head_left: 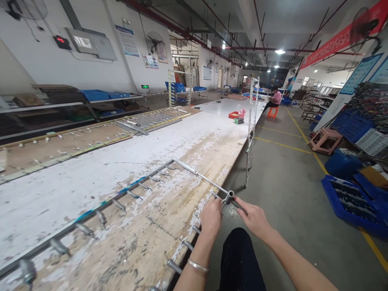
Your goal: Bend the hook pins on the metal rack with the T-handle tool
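Note:
A metal frame (121,197) with a row of spring hooks (119,206) along its far side lies on the worn table. Its end bar (209,180) runs toward me and meets a short round tube (230,194) at the table edge. My left hand (211,216) is closed beside that tube, its fingers wrapped round a part I cannot make out. The fingers of my right hand (253,216) close on a dark handle (239,207) that reaches to the tube. More spring hooks (187,243) stick out along the near edge, partly behind my left forearm.
The long table (182,137) stretches away, with more hooked frames (60,145) on its left. An upright white rack (250,133) stands by its right edge. Red and green boxes (238,116) sit farther along. Blue crates (353,202) line the right aisle; a person (275,97) sits far off.

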`<state>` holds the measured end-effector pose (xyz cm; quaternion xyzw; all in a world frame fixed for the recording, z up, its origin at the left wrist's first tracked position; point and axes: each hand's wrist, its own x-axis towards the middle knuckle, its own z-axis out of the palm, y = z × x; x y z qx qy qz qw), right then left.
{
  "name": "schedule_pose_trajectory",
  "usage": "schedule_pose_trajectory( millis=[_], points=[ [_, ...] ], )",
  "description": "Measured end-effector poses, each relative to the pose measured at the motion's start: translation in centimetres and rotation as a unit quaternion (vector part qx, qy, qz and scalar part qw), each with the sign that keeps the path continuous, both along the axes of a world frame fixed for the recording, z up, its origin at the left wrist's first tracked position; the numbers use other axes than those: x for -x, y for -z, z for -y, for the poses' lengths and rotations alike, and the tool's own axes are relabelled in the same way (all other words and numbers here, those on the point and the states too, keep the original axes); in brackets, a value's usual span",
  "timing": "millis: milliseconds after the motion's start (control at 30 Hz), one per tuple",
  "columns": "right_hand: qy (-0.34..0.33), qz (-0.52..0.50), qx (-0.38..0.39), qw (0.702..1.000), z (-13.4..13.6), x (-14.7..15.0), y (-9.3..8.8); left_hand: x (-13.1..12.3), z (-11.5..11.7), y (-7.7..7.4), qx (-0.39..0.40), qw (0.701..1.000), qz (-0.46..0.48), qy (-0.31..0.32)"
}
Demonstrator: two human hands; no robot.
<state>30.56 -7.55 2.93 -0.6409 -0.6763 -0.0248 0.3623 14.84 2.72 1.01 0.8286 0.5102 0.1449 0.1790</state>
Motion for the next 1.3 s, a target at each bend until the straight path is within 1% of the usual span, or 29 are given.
schedule_pose_trajectory(
  millis=[33,67,100,200,233,267,367,400,433,467,533,567,600,700,733,767,800,867,900,933,967,1067,1100,1133,1233,1267,1300],
  points=[
    [-0.004,0.005,0.023,1.0,0.0,-0.1,0.0,0.0,0.0,0.0,0.0,1.0,0.001,-0.002],
    [-0.003,0.002,0.029,1.0,0.0,-0.3,0.0,0.0,0.0,0.1,-0.001,1.0,0.002,-0.003],
    [0.003,-0.008,0.018,1.0,0.0,-0.4,-0.1,0.0,0.0,0.2,-0.004,1.0,0.002,-0.002],
    [0.035,-0.043,-0.064,0.996,-0.1,-0.4,-0.2,0.0,-0.1,0.4,-0.016,1.0,0.0,0.004],
    [0.039,-0.041,-0.074,0.996,-0.2,-0.4,-0.1,0.0,-0.1,0.5,-0.018,1.0,-0.002,0.005],
    [0.036,-0.029,-0.066,0.997,-0.3,-0.3,0.1,0.0,-0.1,0.5,-0.019,1.0,-0.003,0.005],
    [0.017,0.021,0.034,0.999,-0.4,-0.3,0.2,0.0,0.0,0.6,-0.02,1.0,-0.007,0.002],
    [0.016,0.027,0.054,0.998,-0.4,-0.4,0.0,0.0,0.0,0.5,-0.02,1.0,-0.009,0.0],
    [0.02,0.022,0.053,0.998,-0.3,-0.5,-0.2,0.0,0.0,0.5,-0.02,1.0,-0.012,-0.001],
    [0.026,0.008,0.035,0.999,-0.3,-0.5,-0.4,0.0,0.0,0.4,-0.02,1.0,-0.013,-0.002],
    [0.037,-0.021,-0.025,0.999,-0.2,-0.5,-0.5,0.0,0.0,0.3,-0.021,1.0,-0.011,-0.001],
    [0.037,-0.026,-0.043,0.998,-0.3,-0.5,-0.4,0.0,0.0,0.2,-0.022,1.0,-0.009,0.0],
    [0.036,-0.021,-0.043,0.998,-0.3,-0.4,-0.3,0.0,0.0,0.2,-0.023,1.0,-0.008,0.003],
    [0.031,0.032,0.036,0.998,-0.5,-0.3,0.1,0.1,0.0,0.1,-0.018,1.0,-0.01,0.006],
    [0.031,0.043,0.055,0.997,-0.5,-0.3,0.0,0.1,0.0,0.1,-0.016,1.0,-0.012,0.006],
    [0.032,0.042,0.055,0.997,-0.5,-0.4,-0.1,0.1,0.1,0.1,-0.016,1.0,-0.012,0.006],
    [0.034,0.031,0.034,0.998,-0.4,-0.5,-0.2,0.1,0.1,0.1,-0.018,1.0,-0.011,0.004],
    [0.033,0.0,-0.033,0.999,-0.3,-0.6,-0.2,0.1,0.1,0.0,-0.023,1.0,-0.009,0.004],
    [0.031,-0.007,-0.054,0.998,-0.3,-0.6,-0.1,0.1,0.1,-0.1,-0.025,1.0,-0.008,0.004],
    [0.029,-0.003,-0.057,0.998,-0.3,-0.5,0.0,0.1,0.2,-0.1,-0.024,1.0,-0.008,0.006],
    [0.024,0.012,-0.041,0.999,-0.2,-0.5,0.2,0.2,0.1,-0.1,-0.023,1.0,-0.008,0.007],
    [0.011,0.063,0.042,0.997,0.0,-0.5,0.4,0.2,0.1,-0.1,-0.02,1.0,-0.012,0.007],
    [0.013,0.062,0.047,0.997,0.1,-0.5,0.3,0.1,0.1,-0.1,-0.021,1.0,-0.013,0.005],
    [0.02,0.05,0.034,0.998,0.1,-0.5,0.2,0.1,0.1,0.0,-0.022,1.0,-0.013,0.003],
    [0.043,-0.009,-0.051,0.998,0.0,-0.4,0.3,0.1,0.1,0.0,-0.025,1.0,-0.013,0.0],
    [0.046,-0.016,-0.065,0.997,-0.1,-0.2,0.5,0.1,0.1,0.0,-0.024,1.0,-0.013,0.002],
    [0.044,-0.013,-0.059,0.997,-0.3,-0.1,0.7,0.1,0.1,-0.1,-0.023,1.0,-0.012,0.003]
  ],
)
